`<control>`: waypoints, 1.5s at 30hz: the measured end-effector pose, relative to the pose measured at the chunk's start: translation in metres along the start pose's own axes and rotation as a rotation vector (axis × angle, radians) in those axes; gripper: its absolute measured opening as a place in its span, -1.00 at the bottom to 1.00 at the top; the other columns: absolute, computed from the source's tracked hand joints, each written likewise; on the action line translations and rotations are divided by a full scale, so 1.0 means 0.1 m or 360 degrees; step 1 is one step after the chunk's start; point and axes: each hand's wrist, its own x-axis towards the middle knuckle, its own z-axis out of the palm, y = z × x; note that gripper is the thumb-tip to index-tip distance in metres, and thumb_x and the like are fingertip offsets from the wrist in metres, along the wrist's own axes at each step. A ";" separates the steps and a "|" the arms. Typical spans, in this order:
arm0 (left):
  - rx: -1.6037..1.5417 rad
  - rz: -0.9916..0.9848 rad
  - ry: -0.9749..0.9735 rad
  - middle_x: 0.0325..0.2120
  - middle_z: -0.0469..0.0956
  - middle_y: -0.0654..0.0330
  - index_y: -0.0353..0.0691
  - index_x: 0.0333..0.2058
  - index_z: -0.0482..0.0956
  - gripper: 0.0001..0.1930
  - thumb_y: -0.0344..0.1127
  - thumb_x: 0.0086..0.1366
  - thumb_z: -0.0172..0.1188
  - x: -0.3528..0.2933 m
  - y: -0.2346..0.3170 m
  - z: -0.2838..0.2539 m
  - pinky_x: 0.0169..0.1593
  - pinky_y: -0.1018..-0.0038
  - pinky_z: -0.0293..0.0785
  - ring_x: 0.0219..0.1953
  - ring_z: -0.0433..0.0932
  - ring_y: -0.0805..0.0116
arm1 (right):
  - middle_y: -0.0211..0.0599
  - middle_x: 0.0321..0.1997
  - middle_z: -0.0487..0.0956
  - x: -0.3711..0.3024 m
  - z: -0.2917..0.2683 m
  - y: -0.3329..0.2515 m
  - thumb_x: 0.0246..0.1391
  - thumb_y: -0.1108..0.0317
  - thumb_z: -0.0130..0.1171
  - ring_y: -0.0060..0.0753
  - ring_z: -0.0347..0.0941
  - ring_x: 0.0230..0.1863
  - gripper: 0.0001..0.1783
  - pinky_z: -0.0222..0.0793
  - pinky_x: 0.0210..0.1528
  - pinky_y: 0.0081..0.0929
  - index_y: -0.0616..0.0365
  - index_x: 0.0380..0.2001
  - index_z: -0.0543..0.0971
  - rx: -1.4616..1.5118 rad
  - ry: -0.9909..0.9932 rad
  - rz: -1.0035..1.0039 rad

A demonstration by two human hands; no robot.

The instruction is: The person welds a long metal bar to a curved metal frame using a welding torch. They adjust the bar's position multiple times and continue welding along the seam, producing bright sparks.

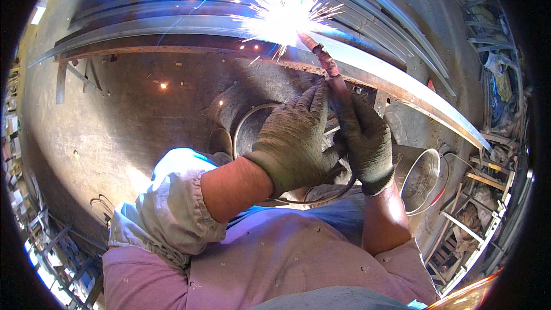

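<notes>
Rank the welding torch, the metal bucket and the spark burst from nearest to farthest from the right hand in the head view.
From the right hand:
1. Welding torch: gripped in that hand, running up and left.
2. Metal bucket: just to its right, lower down.
3. Spark burst: up at the torch tip on the steel strips.

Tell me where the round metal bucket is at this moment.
In the head view, the round metal bucket stands on the floor at the lower right, just right of the gloved right hand and below the long metal bars.

Both hands wear rough knit cloth gloves (298, 138); beyond them dull grey metal strips (172, 23), right of them a matt metal bucket (422, 178).
</notes>
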 end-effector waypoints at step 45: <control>0.1569 -0.0642 0.0408 0.23 0.66 -0.05 -0.08 0.18 0.68 -0.53 -0.40 0.27 0.32 0.83 -1.48 -1.34 0.29 -0.01 0.63 0.28 0.65 -0.21 | -0.42 -0.17 0.74 -1.01 -0.87 0.16 0.60 0.23 0.26 -0.70 0.53 -0.35 -0.55 0.50 -0.27 -0.56 0.19 0.40 0.63 0.0507 0.0263 0.0089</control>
